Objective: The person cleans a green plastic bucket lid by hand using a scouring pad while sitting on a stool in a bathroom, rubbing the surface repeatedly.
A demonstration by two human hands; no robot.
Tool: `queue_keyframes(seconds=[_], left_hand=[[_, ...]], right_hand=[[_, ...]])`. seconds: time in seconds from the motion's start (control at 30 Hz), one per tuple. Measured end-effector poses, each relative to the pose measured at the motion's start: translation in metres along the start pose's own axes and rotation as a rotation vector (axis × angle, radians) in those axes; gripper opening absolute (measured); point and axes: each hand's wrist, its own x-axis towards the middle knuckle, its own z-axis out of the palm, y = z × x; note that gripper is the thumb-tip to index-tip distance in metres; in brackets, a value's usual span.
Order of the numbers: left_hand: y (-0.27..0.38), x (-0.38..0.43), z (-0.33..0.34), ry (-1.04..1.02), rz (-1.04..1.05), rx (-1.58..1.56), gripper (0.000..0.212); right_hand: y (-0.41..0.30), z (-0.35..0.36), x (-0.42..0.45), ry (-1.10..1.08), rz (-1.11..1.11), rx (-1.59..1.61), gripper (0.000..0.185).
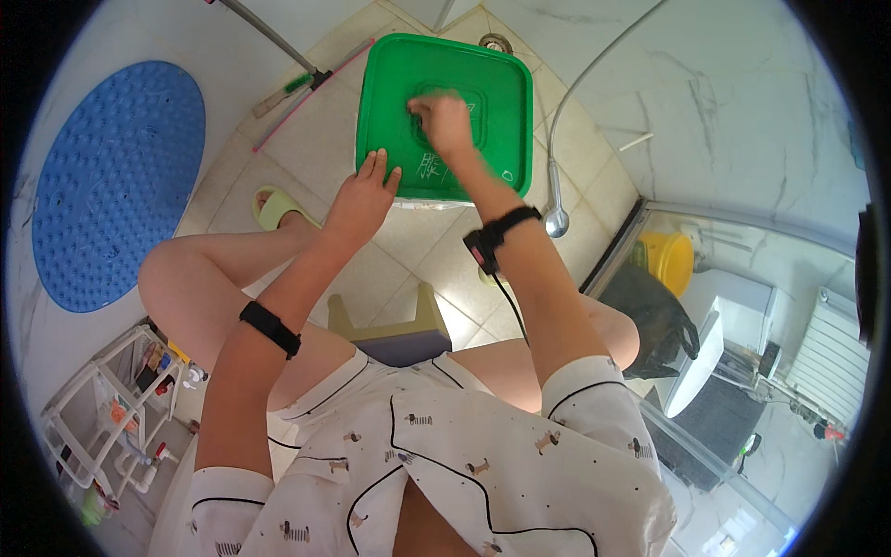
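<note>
In front of me a square green plastic lid sits on a pale container, of which only a sliver of side shows. Handwritten characters mark the lid's surface. My left hand rests its fingertips on the lid's near-left corner, with nothing held. Over the lid's middle is my right hand, blurred and with curled fingers. Something dark shows under its fingertips, but whether it is a held thing or a shadow I cannot tell. Each forearm wears a black strap; the right strap carries a small device with a cable.
A floor squeegee and a brush lie to the left, near a blue bath mat against the wall. At the right hangs a shower head. Beyond a glass panel are a yellow bucket and a black bag. A low stool is under me.
</note>
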Motion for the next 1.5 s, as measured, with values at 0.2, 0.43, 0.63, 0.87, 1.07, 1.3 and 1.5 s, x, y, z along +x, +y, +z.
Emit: queue_keyframes(seconds=[0.2, 0.43, 0.63, 0.87, 1.07, 1.3, 1.5], left_hand=[[-0.002, 0.000, 0.007, -0.034, 0.005, 0.050, 0.048], [-0.003, -0.004, 0.010, -0.012, -0.028, -0.017, 0.049], [-0.002, -0.006, 0.008, -0.021, -0.030, -0.048, 0.049], [-0.001, 0.000, 0.009, 0.013, 0.001, -0.008, 0.041], [-0.004, -0.005, 0.016, -0.042, -0.018, 0.008, 0.053], [-0.001, -0.005, 0.008, -0.008, -0.027, -0.055, 0.054], [-0.001, 0.002, 0.009, -0.030, -0.014, -0.096, 0.056]], right_hand=[[0.030, -0.013, 0.043, -0.079, 0.228, -0.159, 0.011], [0.059, -0.044, 0.023, -0.022, 0.366, -0.263, 0.011], [0.022, 0.003, 0.037, -0.037, 0.050, -0.140, 0.010], [0.047, -0.020, 0.039, -0.073, 0.117, -0.103, 0.009], [0.078, -0.076, -0.001, -0.075, 0.338, -0.293, 0.010], [0.074, -0.067, -0.010, 0.086, 0.147, -0.278, 0.011], [0.032, 0.002, 0.029, 0.056, 0.014, -0.132, 0.011]])
